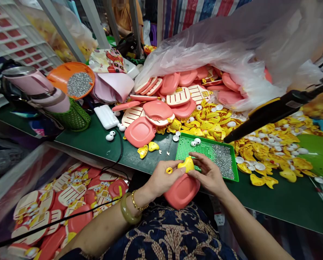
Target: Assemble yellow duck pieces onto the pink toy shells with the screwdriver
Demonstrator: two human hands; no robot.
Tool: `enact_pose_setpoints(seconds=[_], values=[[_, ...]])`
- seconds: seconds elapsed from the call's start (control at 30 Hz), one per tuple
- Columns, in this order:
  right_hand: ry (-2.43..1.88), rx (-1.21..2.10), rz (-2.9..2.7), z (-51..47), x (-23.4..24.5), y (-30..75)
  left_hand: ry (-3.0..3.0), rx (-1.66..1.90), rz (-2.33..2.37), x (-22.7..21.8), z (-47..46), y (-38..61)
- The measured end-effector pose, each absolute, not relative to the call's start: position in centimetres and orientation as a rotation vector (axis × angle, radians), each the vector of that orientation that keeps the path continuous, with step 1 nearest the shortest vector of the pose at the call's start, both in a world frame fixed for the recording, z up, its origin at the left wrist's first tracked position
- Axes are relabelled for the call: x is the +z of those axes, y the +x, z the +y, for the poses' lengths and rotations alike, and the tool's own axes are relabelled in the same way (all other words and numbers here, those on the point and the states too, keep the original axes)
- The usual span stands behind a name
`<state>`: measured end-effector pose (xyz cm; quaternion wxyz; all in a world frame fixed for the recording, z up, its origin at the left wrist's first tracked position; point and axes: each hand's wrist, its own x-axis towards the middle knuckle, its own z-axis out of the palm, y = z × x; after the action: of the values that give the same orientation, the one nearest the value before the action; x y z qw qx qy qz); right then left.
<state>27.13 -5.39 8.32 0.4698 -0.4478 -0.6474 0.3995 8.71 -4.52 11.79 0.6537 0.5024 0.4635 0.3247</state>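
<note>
Close to my body, both hands hold a coral-pink rounded plastic part (182, 192) with a yellow beak-like plastic piece (187, 164) at its upper end. My left hand (161, 177) is closed, its thumb pressing near the yellow piece. My right hand (209, 174) grips from the other side, thumb at the pink edge, fingers curled behind. A small yellow ring (169, 170) shows at my left fingers. Just beyond lies a green tray (181, 153) with small metal screws (223, 160) and white eye-shaped pieces (196, 142) in it.
Pink and cream plastic parts (140, 131) spill from a clear bag (205, 54). Yellow shells (210, 122) are heaped at the right, below a black rod (270, 112). An orange bowl (61, 74) of screws stands far left. A lower-left bag contains assembled pieces (69, 195); a cable (120, 151) hangs nearby.
</note>
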Motion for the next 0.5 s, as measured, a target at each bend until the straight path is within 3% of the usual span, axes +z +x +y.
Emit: enact_pose_setpoints(seconds=[0.1,0.3,0.5], values=[[-1.089,1.214,-1.503,-5.5,9.2,26.8,1.337,0.787,1.035,12.2,-5.0,8.4],[-1.099,1.159,-1.437,-5.3,9.8,26.0,1.567,0.856,1.065,12.1,-5.8,8.8],[-1.087,1.240,-1.362,-5.0,9.2,25.5,1.320,0.802,1.059,11.9,-5.1,7.8]])
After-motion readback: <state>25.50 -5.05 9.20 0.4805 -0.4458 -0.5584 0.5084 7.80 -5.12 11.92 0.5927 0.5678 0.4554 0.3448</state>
